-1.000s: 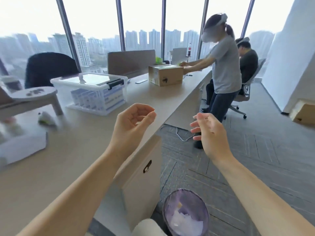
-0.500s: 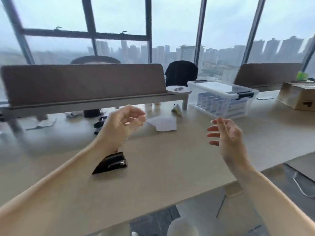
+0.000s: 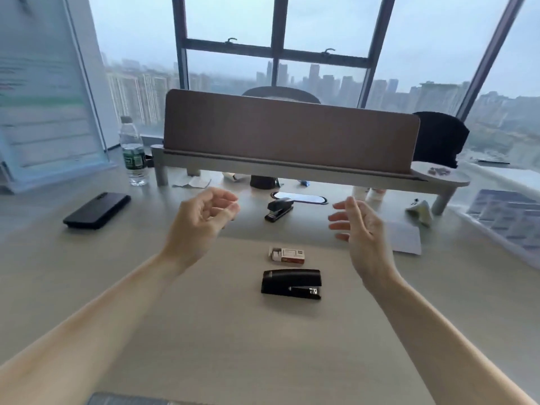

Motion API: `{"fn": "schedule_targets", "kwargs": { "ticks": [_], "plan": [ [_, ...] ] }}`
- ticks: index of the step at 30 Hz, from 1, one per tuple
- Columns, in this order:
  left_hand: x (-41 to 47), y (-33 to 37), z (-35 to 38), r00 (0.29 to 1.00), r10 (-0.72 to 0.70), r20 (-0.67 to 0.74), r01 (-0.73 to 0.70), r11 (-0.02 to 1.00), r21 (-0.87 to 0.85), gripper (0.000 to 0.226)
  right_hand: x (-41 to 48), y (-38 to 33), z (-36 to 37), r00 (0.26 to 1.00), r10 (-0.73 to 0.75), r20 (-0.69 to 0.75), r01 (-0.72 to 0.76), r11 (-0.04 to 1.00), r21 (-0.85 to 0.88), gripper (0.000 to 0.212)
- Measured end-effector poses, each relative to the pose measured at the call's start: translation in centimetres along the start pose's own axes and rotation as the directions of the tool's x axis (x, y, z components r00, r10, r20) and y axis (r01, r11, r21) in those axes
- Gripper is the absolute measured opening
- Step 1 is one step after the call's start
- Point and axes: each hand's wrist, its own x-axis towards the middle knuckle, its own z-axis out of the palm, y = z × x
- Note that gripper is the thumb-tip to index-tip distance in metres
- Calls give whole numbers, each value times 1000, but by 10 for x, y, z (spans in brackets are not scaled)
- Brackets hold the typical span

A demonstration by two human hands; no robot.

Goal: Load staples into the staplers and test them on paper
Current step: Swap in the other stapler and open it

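Your left hand (image 3: 201, 217) is raised above the desk (image 3: 204, 331), fingers loosely curled, holding nothing. Your right hand (image 3: 361, 226) is raised likewise, fingers nearly straight and spread, empty. Between your forearms a black stapler (image 3: 291, 285) lies flat on the desk, a staple box (image 3: 287, 255) just behind it. A second stapler (image 3: 279, 209) sits farther back. A paper sheet (image 3: 404, 236) lies beyond your right hand.

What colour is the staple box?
The staple box is white with a red strip, clearest in the head view.
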Motion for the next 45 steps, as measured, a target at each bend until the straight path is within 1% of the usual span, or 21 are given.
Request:
{"fn": "schedule_targets", "kwargs": {
  "ticks": [3,5,8,10,13,16,19,21,24,25,27,28,29,30,31,32,33,34,38,42,45],
  "plan": [
    [1,-17,9,999,-39,26,39,999,17,10,1,20,17,999,31,13,-32,999,15,39],
    [1,-25,20,996,-60,71,59,998,16,15,-1,36,21,998,61,17,-61,998,12,38],
    [-5,-36,43,968,-66,241,39,993,112,19,-2,57,24,993,115,22,-115,993,3,38],
    [-11,-42,60,930,-82,358,15,982,186,29,-4,70,25,990,143,23,-143,990,4,38],
    [-17,-51,79,875,-112,472,-45,950,309,38,-13,90,26,982,187,29,-186,982,-5,38],
    [-19,-57,84,830,-159,535,-51,933,357,32,-22,104,25,980,199,26,-199,980,-15,40],
    [-14,-53,78,811,-172,559,-80,914,397,34,-25,108,25,981,193,27,-194,981,19,43],
    [-8,-48,70,788,-177,589,-127,890,438,39,-24,110,25,977,209,44,-211,977,39,47],
    [0,-38,60,748,-215,628,-171,852,495,55,-23,112,27,974,218,55,-220,975,33,53],
    [1,-34,59,760,-229,609,-165,837,522,59,-24,112,27,974,221,52,-223,974,37,55],
    [1,-29,60,833,-227,505,-111,825,554,57,-24,112,26,974,222,47,-224,973,49,56],
    [-1,-26,63,873,-217,436,-83,816,572,47,-25,112,26,975,217,47,-220,974,56,54],
    [-4,-24,67,906,-220,361,-54,787,615,30,-25,112,26,976,214,46,-216,974,60,53],
    [-8,-21,71,915,-252,316,-30,737,675,11,-25,111,25,977,211,44,-213,975,59,51],
    [-13,-18,77,905,-319,282,-5,653,757,23,-26,112,25,977,207,43,-209,977,50,51],
    [-20,-16,81,875,-404,267,3,555,832,41,-26,112,25,979,200,46,-202,979,38,51],
    [-25,-15,85,849,-463,256,0,484,875,52,-26,112,25,980,190,51,-191,981,25,51],
    [-30,-15,88,837,-488,249,3,459,888,55,-27,112,24,982,183,55,-184,983,15,51],
    [-30,-13,88,813,-527,247,37,470,882,57,-26,112,24,982,179,54,-180,984,-4,49],
    [4,-21,70,847,-499,184,71,450,890,43,-22,109,30,978,204,46,-203,979,-25,46],
    [56,-35,56,866,-490,99,156,453,878,35,-12,102,39,986,168,10,-168,986,-18,43]
  ]
}}
